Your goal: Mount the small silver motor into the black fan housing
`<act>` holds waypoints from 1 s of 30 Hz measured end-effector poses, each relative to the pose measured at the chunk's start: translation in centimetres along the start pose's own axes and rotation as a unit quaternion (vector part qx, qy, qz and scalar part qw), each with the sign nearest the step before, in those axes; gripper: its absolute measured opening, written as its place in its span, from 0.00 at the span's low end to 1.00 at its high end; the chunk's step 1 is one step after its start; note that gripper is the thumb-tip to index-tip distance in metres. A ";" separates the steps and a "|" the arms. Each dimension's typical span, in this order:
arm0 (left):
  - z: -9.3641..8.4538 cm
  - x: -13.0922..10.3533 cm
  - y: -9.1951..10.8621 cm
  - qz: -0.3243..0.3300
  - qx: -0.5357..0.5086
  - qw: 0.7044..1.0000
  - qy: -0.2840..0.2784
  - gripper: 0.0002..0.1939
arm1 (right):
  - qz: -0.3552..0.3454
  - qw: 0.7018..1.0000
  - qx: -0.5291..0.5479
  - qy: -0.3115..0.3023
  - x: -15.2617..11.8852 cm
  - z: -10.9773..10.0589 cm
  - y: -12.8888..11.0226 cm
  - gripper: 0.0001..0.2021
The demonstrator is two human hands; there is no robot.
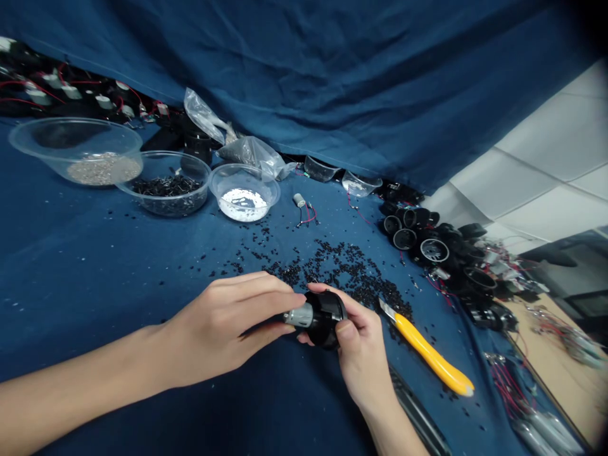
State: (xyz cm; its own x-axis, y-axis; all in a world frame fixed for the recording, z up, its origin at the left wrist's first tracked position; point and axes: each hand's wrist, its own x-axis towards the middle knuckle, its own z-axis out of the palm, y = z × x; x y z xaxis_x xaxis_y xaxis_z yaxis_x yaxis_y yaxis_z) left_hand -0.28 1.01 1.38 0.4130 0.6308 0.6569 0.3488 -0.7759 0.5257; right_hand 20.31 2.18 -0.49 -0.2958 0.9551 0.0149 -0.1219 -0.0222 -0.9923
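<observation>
My right hand (358,342) is wrapped round a black round housing (325,318) at the middle of the view, thumb on its near side. A small silver motor (300,315) sticks out of the housing's left side. The fingers of my left hand (237,323) are closed on this motor from the left. Just right of my right hand, a yellow-handled knife (432,354) lies on the blue cloth (118,272), its blade toward the back. Many tiny black pieces (351,269) are scattered behind my hands.
Three clear bowls stand at the back left: one with small metallic bits (76,149), one with black parts (166,187), one with white contents (244,196). Behind them lie plastic bags (251,152). A wired motor (299,201) lies farther back. Black housings (434,250) pile up at right.
</observation>
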 end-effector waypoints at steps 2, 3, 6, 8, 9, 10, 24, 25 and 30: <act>-0.1 0.1 0.2 -0.016 -0.009 1.000 -0.008 0.13 | 0.003 1.000 0.002 0.010 -0.1 0.1 -0.1 0.28; -0.1 0.1 0.3 -0.025 -0.012 1.000 -0.014 0.13 | 0.006 1.000 0.002 0.011 -0.1 0.2 -0.1 0.27; 0.0 -0.1 0.4 -0.040 -0.014 0.998 -0.035 0.13 | 0.007 1.000 -0.006 0.016 -0.1 0.2 0.0 0.26; 0.1 -0.2 0.5 -0.038 -0.017 0.999 -0.035 0.13 | 0.009 1.000 -0.010 0.019 -0.2 0.2 0.1 0.27; 0.1 -0.2 0.5 -0.040 -0.019 0.999 -0.031 0.13 | 0.010 1.000 -0.009 0.023 -0.2 0.3 0.2 0.27; 0.2 -0.2 0.5 -0.046 -0.020 0.998 -0.031 0.12 | 0.013 1.000 -0.007 0.025 -0.3 0.3 0.2 0.27; 1.2 -0.4 0.2 -0.093 -0.028 0.995 -0.023 0.09 | 0.031 0.996 -0.060 0.054 -0.5 1.2 -1.0 0.28; 1.3 -0.4 0.0 -0.111 -0.029 0.993 -0.020 0.09 | 0.017 0.996 -0.078 0.050 -0.5 1.3 -1.2 0.30; 1.3 0.0 -0.2 -0.180 -0.058 0.981 -0.037 0.07 | -0.155 0.947 -0.276 0.052 -0.8 1.5 -1.4 0.41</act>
State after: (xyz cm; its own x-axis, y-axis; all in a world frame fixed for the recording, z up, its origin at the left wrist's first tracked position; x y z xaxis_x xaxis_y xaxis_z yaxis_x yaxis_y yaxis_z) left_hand 0.76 1.20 0.54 0.3423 0.8596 0.3793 0.3874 -0.4969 0.7766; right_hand 19.27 0.95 1.11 -0.2290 0.9151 0.3318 0.3349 0.3941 -0.8559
